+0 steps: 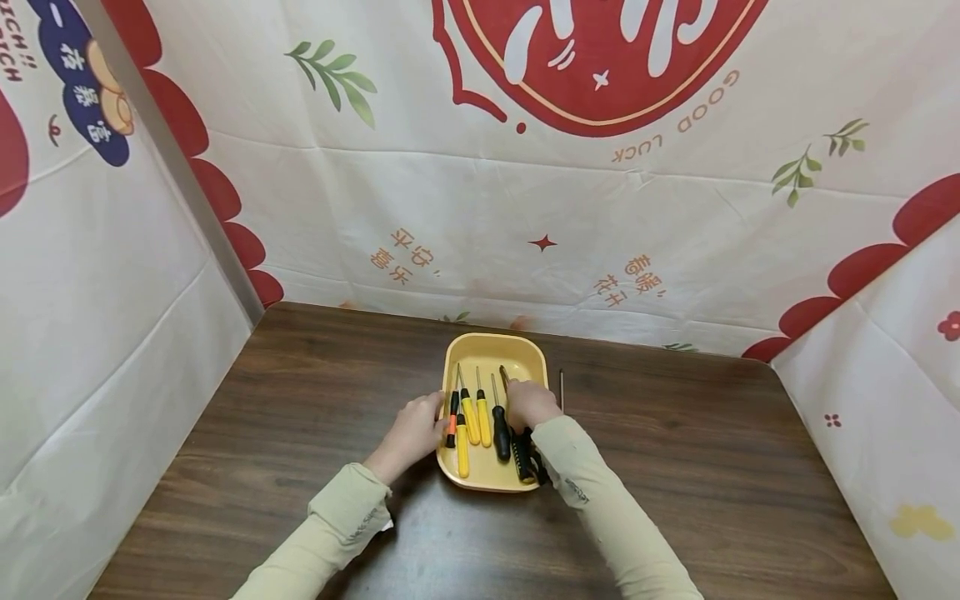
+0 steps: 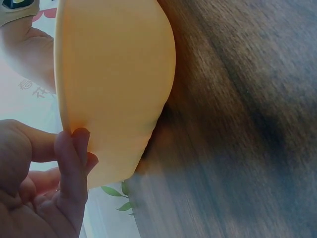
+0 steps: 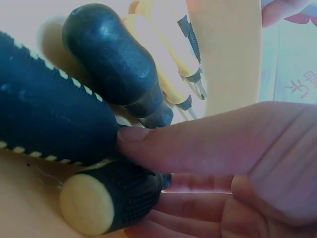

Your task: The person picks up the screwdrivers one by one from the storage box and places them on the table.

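Note:
A yellow tray holds several screwdrivers lying side by side. My left hand is at its left side, and in the left wrist view the thumb and fingers pinch the rim. Inside the right half, my right hand grips a black screwdriver with yellow notches along its handle, thumb at the handle's front end. Right beside it, over the fingers, lies another black screwdriver with a yellow butt. A plain black-handled screwdriver lies just left of the hand, and yellow-handled screwdrivers lie further left.
Near the tray's left wall is a black-and-orange screwdriver. A thin metal shaft shows past the right rim, partly behind the right hand. The brown wooden table ends at a printed cloth behind and at both sides.

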`<action>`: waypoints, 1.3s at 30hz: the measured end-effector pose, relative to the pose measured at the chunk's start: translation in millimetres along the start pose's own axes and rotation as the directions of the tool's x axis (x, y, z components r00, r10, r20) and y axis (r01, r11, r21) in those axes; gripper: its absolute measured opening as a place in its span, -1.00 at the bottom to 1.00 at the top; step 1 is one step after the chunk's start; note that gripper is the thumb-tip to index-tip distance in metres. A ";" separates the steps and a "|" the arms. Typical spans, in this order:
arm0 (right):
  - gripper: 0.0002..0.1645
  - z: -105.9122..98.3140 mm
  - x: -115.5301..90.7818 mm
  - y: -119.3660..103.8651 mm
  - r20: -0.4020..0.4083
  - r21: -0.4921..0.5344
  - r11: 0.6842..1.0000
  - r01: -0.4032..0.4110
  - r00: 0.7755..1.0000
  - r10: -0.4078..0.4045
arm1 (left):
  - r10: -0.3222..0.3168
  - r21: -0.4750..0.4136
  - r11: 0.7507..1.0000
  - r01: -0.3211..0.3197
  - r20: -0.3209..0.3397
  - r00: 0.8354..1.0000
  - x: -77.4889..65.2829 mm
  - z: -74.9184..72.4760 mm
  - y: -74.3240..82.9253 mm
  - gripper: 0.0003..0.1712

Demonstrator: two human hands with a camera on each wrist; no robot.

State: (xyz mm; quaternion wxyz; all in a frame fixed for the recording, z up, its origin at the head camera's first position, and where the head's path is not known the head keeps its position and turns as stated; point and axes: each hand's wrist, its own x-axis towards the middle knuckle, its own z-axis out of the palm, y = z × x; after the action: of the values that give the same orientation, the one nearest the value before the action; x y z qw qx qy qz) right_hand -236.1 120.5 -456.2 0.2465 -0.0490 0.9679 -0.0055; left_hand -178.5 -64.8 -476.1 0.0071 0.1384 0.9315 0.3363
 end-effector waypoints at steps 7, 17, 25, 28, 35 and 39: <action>-0.51 0.9 0.0 1.4 0.006 0.030 1.000 -0.005 1.000 0.004 | -0.003 -0.001 1.000 0.003 0.005 1.000 -0.3 -0.4 1.0 -0.52; -0.52 1.5 1.0 6.1 -0.003 0.046 0.999 0.010 1.000 -0.009 | -0.008 -0.007 1.000 0.009 0.013 1.000 0.1 0.2 2.2 -0.52; -0.64 -1.6 3.1 7.8 -0.015 0.042 0.999 0.013 1.000 -0.012 | -0.025 -0.007 1.000 0.025 0.014 1.000 0.5 -0.2 4.6 -0.51; -0.66 -2.3 3.9 7.0 -0.009 0.037 0.999 0.012 1.000 -0.011 | -0.042 -0.009 0.999 0.042 0.018 0.999 1.0 -0.1 4.6 -0.51; -0.72 -3.2 3.5 7.6 -0.030 0.029 0.999 0.019 0.999 -0.018 | -0.036 -0.005 0.999 0.036 0.016 0.999 1.4 -0.3 4.3 -0.51; -0.73 -4.7 0.3 8.6 -0.049 0.034 0.999 0.041 0.998 -0.040 | -0.038 -0.002 0.999 0.038 0.014 0.999 1.6 0.4 3.9 -0.52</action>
State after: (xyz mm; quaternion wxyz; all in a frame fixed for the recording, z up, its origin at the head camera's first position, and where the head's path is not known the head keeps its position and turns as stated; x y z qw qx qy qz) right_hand -239.4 129.0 -452.5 0.2235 -0.0641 0.9722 -0.0287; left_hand -179.0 -61.2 -473.8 0.0201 0.1228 0.9336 0.3361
